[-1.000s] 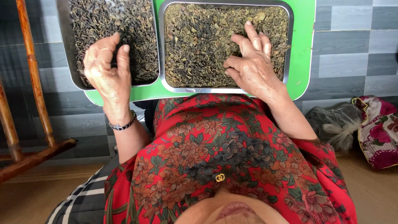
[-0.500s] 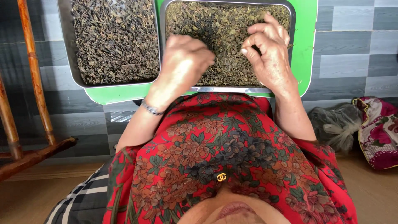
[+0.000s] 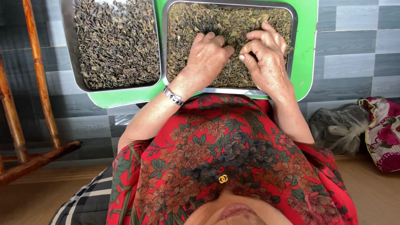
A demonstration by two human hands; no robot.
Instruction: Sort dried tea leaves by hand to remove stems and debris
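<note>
Two shallow metal trays of dark dried leaves sit side by side on a green table (image 3: 306,50). My left hand (image 3: 207,56) rests palm down in the right tray (image 3: 164,50), fingers curled into the dried leaves (image 3: 233,21). Beside it, my right hand (image 3: 264,54) is over the same tray, thumb and forefinger pinched together as if on a small bit of leaf, which is too small to make out. The left tray (image 3: 68,50) holds darker leaves (image 3: 116,41) and neither hand touches it. A metal bracelet (image 3: 173,96) is on my left wrist.
A wooden chair frame (image 3: 37,79) stands at the left on the grey tiled floor. A clear plastic bag (image 3: 335,127) and a flowered cloth bag (image 3: 383,131) lie at the right. My red flowered top fills the lower middle of the view.
My left hand left the left tray, crossed over and settled into the right tray. My right hand lifted from lying flat on the leaves and closed into a pinch.
</note>
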